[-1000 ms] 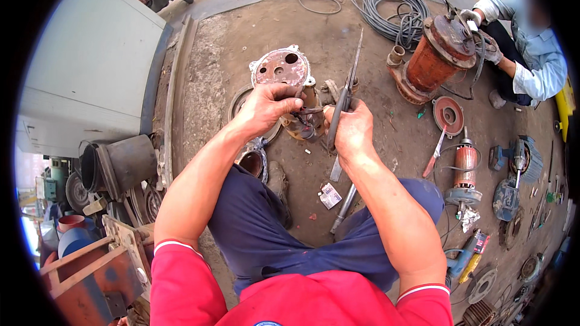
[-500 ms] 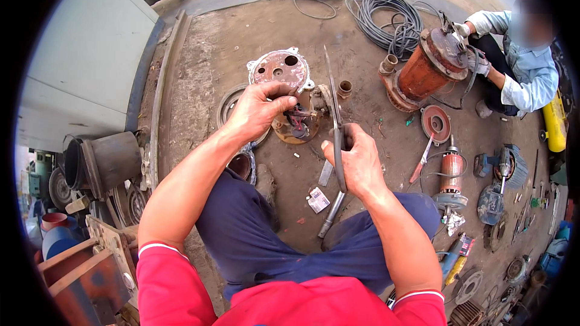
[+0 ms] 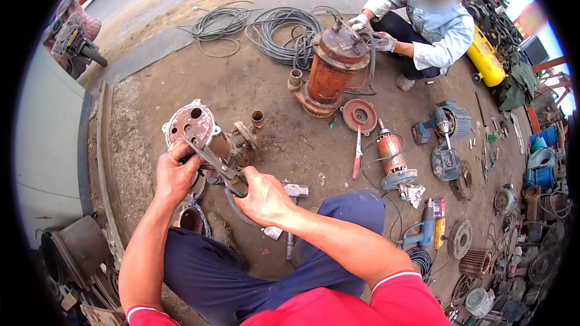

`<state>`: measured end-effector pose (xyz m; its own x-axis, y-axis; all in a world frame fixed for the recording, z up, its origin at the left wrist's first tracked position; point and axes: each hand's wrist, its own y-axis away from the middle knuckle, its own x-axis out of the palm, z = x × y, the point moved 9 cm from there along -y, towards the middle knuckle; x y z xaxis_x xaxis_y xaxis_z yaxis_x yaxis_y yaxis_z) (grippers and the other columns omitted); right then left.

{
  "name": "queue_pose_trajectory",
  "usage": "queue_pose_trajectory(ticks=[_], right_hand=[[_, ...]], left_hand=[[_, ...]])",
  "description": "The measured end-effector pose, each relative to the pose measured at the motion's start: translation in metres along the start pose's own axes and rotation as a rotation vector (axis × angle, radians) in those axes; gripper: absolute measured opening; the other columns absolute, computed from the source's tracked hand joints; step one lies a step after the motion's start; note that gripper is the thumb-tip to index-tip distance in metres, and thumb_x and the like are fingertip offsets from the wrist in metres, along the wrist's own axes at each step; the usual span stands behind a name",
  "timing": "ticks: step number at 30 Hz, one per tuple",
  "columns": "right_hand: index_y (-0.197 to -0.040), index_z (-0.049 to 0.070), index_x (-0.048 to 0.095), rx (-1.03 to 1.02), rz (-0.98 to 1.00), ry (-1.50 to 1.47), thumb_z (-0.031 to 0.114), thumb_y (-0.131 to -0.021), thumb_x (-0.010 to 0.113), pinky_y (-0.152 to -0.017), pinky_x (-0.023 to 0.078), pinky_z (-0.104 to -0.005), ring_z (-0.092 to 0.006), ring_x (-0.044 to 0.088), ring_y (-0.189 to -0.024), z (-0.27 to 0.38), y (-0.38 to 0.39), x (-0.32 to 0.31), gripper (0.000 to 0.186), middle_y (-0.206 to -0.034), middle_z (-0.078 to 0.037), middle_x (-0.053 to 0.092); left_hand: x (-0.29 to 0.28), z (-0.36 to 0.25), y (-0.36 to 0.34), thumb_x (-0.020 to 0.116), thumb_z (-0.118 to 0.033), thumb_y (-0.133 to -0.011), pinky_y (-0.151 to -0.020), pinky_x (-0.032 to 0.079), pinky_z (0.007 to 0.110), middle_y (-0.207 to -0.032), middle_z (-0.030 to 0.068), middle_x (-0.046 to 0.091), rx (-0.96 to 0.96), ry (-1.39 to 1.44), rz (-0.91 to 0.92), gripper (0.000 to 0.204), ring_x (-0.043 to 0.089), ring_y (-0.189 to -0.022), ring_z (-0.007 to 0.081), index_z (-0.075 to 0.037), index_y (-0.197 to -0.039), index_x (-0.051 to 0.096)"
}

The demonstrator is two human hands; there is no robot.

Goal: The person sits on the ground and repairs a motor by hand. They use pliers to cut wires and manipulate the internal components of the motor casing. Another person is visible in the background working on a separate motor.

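My right hand is closed round the handles of large dark scissors, whose blades point up and left. At the blade tips, the fingers of my left hand are pinched together; whatever they hold is hidden. Just beyond both hands stands a rusty pump body topped by a round, paint-worn metal plate with holes in it. Scissors and left hand cover part of its near side. A short rusty pipe piece stands to its right.
Another person in a light blue shirt and gloves handles an orange pump. Coiled cable lies beyond. To the right are a motor rotor, a cordless impact tool and an angle grinder. A hammer lies near my knee.
My view has swung to the right. The scissors went from upright, apart from my left hand, to slanting left with their blades at its fingers. The other person still handles the orange pump.
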<state>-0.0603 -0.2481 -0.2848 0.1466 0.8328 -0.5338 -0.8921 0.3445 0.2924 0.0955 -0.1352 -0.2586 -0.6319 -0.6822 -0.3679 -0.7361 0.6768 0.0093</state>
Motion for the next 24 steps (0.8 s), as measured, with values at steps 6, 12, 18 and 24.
queue_pose_trajectory(ticks=[6, 12, 18, 24], right_hand=[[-0.101, -0.008, 0.054, -0.033, -0.009, -0.036, 0.025, -0.083, 0.067, -0.078, 0.05, -0.0521, -0.0484, 0.064, -0.089, -0.003, 0.003, 0.0, 0.04, -0.086, -0.032, 0.065], [-0.099, -0.008, 0.054, -0.024, 0.002, -0.073, 0.024, -0.08, 0.068, -0.078, 0.05, -0.0513, -0.0479, 0.064, -0.088, -0.002, 0.003, -0.005, 0.04, -0.085, -0.032, 0.065], [-0.097, -0.009, 0.057, -0.03, 0.002, -0.115, 0.023, -0.078, 0.067, -0.08, 0.051, -0.0503, -0.0472, 0.066, -0.089, 0.0, -0.001, -0.009, 0.039, -0.086, -0.032, 0.066], [-0.097, -0.009, 0.061, -0.043, -0.019, -0.039, 0.019, -0.075, 0.067, -0.083, 0.054, -0.0494, -0.0458, 0.067, -0.091, 0.006, 0.0, -0.023, 0.036, -0.089, -0.032, 0.067]], left_hand=[[-0.001, 0.005, -0.001, 0.069, -0.005, -0.086, -0.078, 0.049, 0.03, -0.088, 0.0053, 0.065, 0.008, -0.041, 0.01, 0.014, 0.061, -0.085, 0.0149, 0.003, -0.097, 0.071], [0.003, 0.004, -0.003, 0.065, -0.006, -0.091, -0.075, 0.051, 0.029, -0.09, 0.0067, 0.066, -0.031, 0.011, 0.041, 0.015, 0.064, -0.082, 0.0142, 0.006, -0.098, 0.069], [0.008, -0.006, -0.004, 0.062, -0.01, -0.096, -0.078, 0.051, 0.029, -0.085, 0.0041, 0.068, -0.074, 0.102, 0.082, 0.018, 0.063, -0.082, 0.0135, 0.004, -0.105, 0.067], [0.009, -0.002, -0.004, 0.067, -0.025, -0.087, -0.079, 0.049, 0.031, -0.094, 0.0066, 0.069, -0.108, 0.114, 0.152, 0.031, 0.061, -0.084, 0.0138, 0.001, -0.102, 0.067]])
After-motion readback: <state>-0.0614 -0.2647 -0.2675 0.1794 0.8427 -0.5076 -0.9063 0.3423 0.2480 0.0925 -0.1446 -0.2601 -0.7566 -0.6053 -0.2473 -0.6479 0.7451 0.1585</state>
